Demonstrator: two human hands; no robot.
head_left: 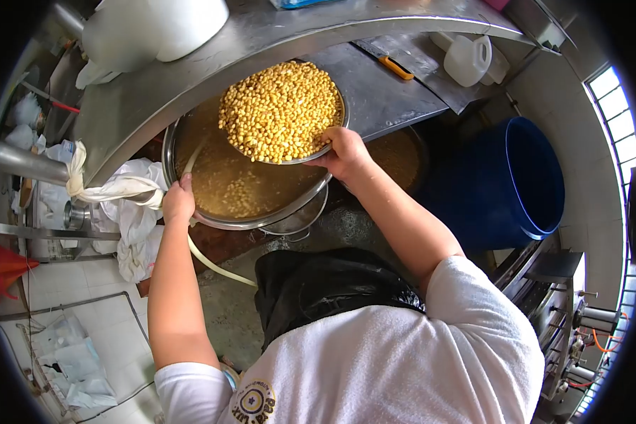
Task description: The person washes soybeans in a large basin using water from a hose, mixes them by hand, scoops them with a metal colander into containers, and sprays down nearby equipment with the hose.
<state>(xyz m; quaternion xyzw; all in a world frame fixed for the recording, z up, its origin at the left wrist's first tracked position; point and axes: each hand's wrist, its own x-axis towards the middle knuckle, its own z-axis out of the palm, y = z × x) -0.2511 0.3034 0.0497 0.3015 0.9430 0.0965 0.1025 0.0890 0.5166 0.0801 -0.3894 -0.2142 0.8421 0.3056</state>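
My right hand (345,152) grips the rim of a round metal bowl (346,113), thumb on top. Yellow soaked beans (281,109), which look like soybeans, fill it in a heap. The bowl is over a large metal basin (242,225) of cloudy brownish water, where more beans lie beneath the surface. At the basin's left edge, my left hand (179,201) is closed around a pale hose (218,268). One end of the hose dips into the water; the rest runs down toward the floor. My left fingers are partly hidden.
A blue barrel (487,184) stands at the right. On the metal table (403,106) lie an orange-handled tool (396,68) and a plastic jug (468,60). White cloth (138,212) hangs at the left, below a curved metal edge (191,88). A second vessel (396,159) sits behind my right arm.
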